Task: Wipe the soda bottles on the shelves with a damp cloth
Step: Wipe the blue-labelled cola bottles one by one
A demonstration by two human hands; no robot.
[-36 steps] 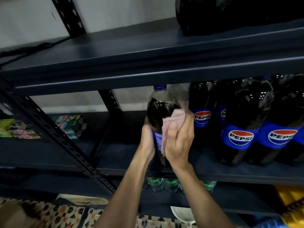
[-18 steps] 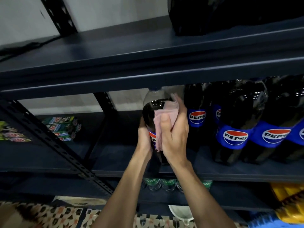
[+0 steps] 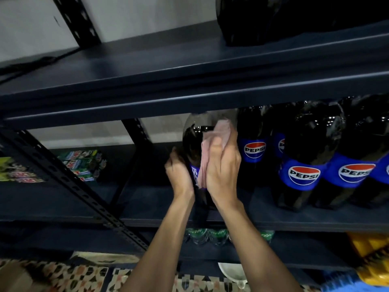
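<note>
Far left on the middle shelf [image 3: 147, 199] there's a stack of green packs [image 3: 84, 165], with a slanted brace [image 3: 69, 182] cutting across in front of them. Next is the left hand [image 3: 179, 173], fingers curled round the left side of the bottle [image 3: 193, 142] at about label height, so a proper grip. The bottle is a big dark cola one, upright at the left end of the row on that shelf, neck tucked up under the shelf above. Its base is hidden behind the wrists, so I can't tell if it's sitting on the shelf or lifted. The pink cloth [image 3: 212, 148] is pressed on the bottle's front and shoulder. The right hand [image 3: 223, 165] is wrapped over it, fingers bent round and thumb on top pinning it. Just right of that are more Pepsi bottles [image 3: 303, 165], packed close together. Lower down there are small bottles [image 3: 208, 236] with green labels on the next shelf, a white bowl [image 3: 233, 272] below them, and something yellow [image 3: 370, 256] in the right corner.
</note>
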